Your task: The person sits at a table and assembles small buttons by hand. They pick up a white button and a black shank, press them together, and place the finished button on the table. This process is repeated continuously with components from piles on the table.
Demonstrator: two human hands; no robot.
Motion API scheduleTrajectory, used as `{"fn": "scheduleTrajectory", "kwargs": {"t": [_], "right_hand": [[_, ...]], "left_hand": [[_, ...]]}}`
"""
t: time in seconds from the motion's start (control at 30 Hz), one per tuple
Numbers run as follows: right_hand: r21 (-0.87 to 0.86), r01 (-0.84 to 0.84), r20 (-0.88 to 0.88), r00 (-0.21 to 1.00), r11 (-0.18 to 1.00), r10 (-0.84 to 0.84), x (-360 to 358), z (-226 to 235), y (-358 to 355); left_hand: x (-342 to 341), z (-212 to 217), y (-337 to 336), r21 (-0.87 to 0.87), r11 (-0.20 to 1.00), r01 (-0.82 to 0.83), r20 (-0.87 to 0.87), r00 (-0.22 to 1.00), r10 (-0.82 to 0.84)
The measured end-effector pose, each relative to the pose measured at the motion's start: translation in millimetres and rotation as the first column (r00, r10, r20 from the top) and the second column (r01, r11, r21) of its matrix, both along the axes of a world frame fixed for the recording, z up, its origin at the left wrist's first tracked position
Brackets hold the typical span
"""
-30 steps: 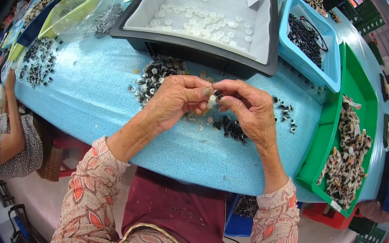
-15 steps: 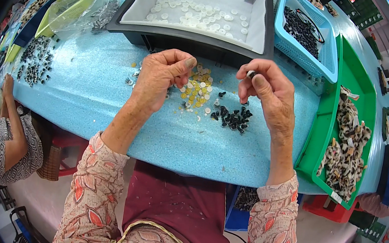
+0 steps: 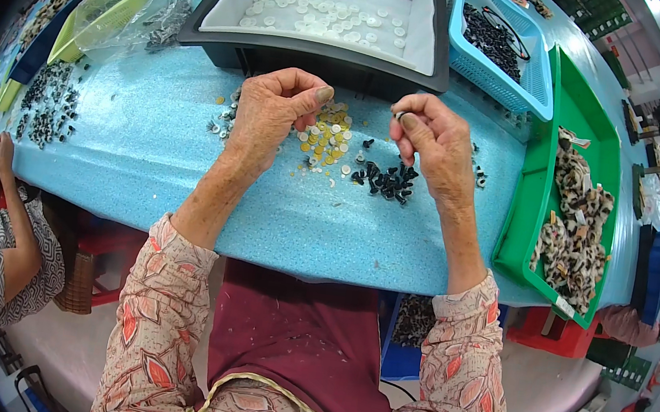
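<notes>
Hands hover apart above a blue table (image 3: 148,142). Left hand (image 3: 271,112) is curled, thumb pressed to forefinger; what it pinches, if anything, I cannot tell. Right hand (image 3: 433,140) pinches a small pale piece (image 3: 398,115) at its fingertips. Between and below them lie yellow and white discs (image 3: 324,135) and a heap of black parts (image 3: 386,182). Beyond stand a grey tray (image 3: 317,44) of white discs, a blue basket (image 3: 526,82) and a green tray (image 3: 557,135) holding spotted fabric
</notes>
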State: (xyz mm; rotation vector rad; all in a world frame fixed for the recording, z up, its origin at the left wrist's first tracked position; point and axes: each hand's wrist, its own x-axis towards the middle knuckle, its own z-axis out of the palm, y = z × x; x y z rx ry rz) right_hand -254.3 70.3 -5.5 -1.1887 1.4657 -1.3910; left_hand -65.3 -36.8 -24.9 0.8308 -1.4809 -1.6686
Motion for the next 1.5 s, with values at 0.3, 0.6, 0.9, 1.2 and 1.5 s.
{"fn": "scheduleTrajectory", "kwargs": {"t": [0.3,0.6,0.9,1.2,1.5], "right_hand": [[0.071,0.184,-0.092,0.98,0.98,-0.177,-26.0,-1.5,38.9],[0.095,0.44,-0.745,0.626,0.893,-0.23,-59.5,-1.5,70.4],[-0.146,-0.036,-0.76,0.643,0.989,-0.089,-9.5,-3.3,17.4],[0.117,-0.102,-0.797,0.583,0.988,0.155,4.0,-9.9,-12.0],[0.071,-0.158,-0.018,0.987,0.985,0.16,-10.4,-11.4,-12.6]], "left_hand": [[-4.5,1.4,3.7,-0.147,0.989,-0.024,0.054,0.998,0.032],[-4.8,-4.3,2.1,-0.424,0.906,-0.02,0.172,0.98,0.102],[-1.3,0.3,0.7,-0.483,0.873,-0.063,0.235,0.952,0.199],[-2.3,1.0,2.4,-0.463,0.883,0.07,0.246,0.968,0.052],[-11.4,-9.0,13.5,-0.788,0.514,0.339,0.36,0.931,-0.062]]}}
